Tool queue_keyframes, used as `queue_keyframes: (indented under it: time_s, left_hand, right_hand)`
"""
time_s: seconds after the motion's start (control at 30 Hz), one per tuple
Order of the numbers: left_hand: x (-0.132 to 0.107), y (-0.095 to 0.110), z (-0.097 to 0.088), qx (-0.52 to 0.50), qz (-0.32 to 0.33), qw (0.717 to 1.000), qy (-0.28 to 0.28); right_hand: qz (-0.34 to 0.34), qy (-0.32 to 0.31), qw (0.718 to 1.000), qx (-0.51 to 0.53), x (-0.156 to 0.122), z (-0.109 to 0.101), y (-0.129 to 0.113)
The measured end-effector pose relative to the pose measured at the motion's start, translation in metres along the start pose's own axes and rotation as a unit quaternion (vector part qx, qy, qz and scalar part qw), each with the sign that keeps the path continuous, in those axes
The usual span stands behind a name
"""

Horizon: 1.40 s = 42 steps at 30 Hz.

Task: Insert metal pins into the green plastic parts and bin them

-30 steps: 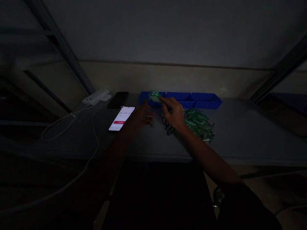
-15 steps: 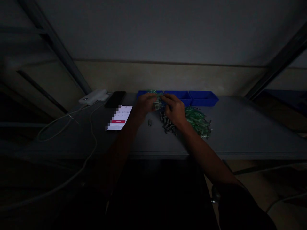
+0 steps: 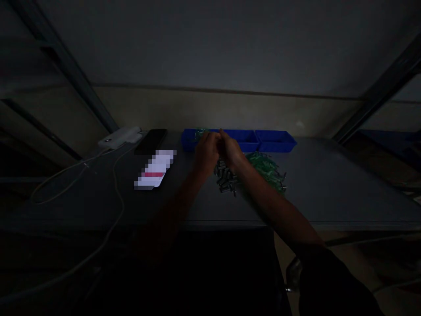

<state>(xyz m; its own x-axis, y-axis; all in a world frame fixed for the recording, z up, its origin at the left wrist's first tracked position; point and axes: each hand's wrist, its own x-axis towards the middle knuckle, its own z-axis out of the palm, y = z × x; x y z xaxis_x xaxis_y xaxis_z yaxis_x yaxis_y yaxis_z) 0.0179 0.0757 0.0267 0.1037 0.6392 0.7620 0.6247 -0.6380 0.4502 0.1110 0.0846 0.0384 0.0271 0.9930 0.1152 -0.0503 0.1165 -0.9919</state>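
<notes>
Head view | left hand (image 3: 206, 151) and right hand (image 3: 232, 150) now meet at frame centre, suggesting joint handling | grip: fingers bunched, can't tell what they hold | metal pieces (image 3: 226, 179), green bags (image 3: 263, 166): right of centre, partly arm-covered | lone metal piece now unseen; phone (image 3: 156, 169) pixelated

Blue bins (image 3: 276, 141), green packets (image 3: 263, 165), silvery cylinders (image 3: 225, 181)
</notes>
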Motion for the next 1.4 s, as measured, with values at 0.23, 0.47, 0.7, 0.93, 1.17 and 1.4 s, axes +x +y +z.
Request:
queue_keyframes:
  time_s: [0.23,0.47,0.7,0.93,1.17,1.4]
  left_hand:
    - [0.000,-0.031,-0.012,-0.059,-0.080,0.986,0.131]
    - [0.000,-0.045,-0.016,-0.129,-0.166,0.971,0.115]
    - [-0.007,-0.031,-0.006,-0.145,-0.138,0.978,0.054]
    - [-0.009,-0.030,-0.007,-0.146,-0.135,0.979,0.047]
    - [-0.010,-0.027,-0.004,-0.212,-0.256,0.941,-0.060]
    - [-0.010,-0.030,-0.004,-0.248,-0.239,0.933,-0.103]
  right_hand:
    - [-0.127,-0.043,0.955,-0.265,-0.020,-0.014,-0.002]
    - [-0.212,-0.194,0.802,-0.524,-0.039,-0.019,0.010]
    - [-0.245,-0.239,0.730,-0.592,-0.039,-0.003,0.032]
    - [-0.248,-0.160,0.802,-0.519,-0.033,-0.013,0.034]
    - [-0.300,-0.036,0.868,-0.393,-0.019,-0.035,0.029]
    - [-0.284,0.004,0.898,-0.336,-0.025,-0.028,0.025]
